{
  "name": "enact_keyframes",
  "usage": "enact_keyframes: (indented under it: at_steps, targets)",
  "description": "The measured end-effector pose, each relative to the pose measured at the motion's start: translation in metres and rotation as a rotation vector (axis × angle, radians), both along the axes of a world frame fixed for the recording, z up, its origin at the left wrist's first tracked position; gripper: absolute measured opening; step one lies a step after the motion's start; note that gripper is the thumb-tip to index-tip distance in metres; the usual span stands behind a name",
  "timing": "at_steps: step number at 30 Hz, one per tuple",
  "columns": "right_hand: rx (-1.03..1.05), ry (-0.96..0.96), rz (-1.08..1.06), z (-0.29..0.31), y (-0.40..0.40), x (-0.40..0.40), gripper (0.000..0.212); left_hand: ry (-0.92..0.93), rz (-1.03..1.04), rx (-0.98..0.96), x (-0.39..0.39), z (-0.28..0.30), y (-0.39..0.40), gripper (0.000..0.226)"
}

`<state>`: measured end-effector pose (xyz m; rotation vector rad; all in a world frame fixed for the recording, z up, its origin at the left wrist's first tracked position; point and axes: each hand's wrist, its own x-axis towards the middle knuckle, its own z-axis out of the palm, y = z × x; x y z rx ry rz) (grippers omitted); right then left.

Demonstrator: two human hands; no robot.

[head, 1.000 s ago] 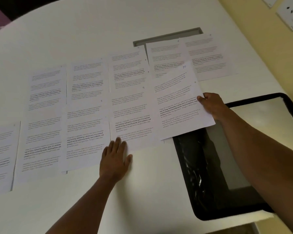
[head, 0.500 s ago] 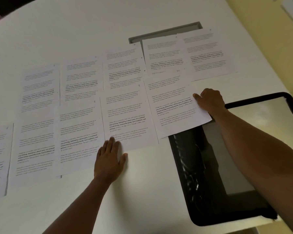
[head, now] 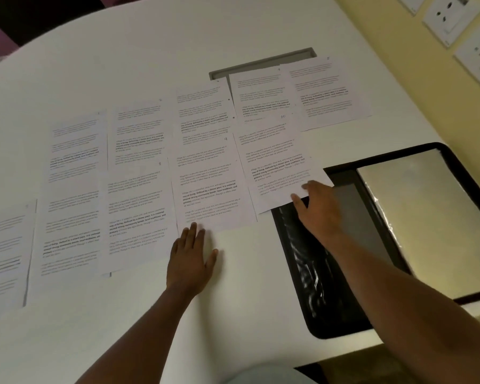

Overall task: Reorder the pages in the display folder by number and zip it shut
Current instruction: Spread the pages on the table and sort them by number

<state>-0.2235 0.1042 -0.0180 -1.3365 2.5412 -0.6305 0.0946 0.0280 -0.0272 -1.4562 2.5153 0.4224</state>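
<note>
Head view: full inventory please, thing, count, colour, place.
printed pages: about eleven, white with black text, overlapping in two rough rows across the table
page marked 10: one, white, right end of the near row, its near corner over the folder's edge
display folder: one, black with clear sleeves, lying open at the table's right edge
table: one, white, rounded
cable slot: one, grey, far side of the table, partly under pages
wall sockets: at least three, white, on the yellow wall, upper right
left hand: flat on the table, fingers on the near edge of a page
right hand: open, on the corner of page 10
</note>
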Motion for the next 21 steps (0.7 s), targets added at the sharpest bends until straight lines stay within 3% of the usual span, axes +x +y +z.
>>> enact_keyframes:
  at_steps: [6, 12, 21]
  targets:
    - [0.195, 0.111, 0.174, 0.006, 0.033, 0.072, 0.067, -0.019, -0.053, -0.012, 0.020, 0.012, 0.018, 0.090]
    - [0.280, 0.067, 0.179, 0.024, 0.077, 0.131, 0.077, 0.008, -0.106, -0.024, 0.049, 0.024, 0.045, 0.095]
    - [0.271, 0.172, 0.109, 0.059, 0.139, 0.172, 0.084, 0.075, -0.234, -0.083, 0.058, 0.050, 0.079, 0.073]
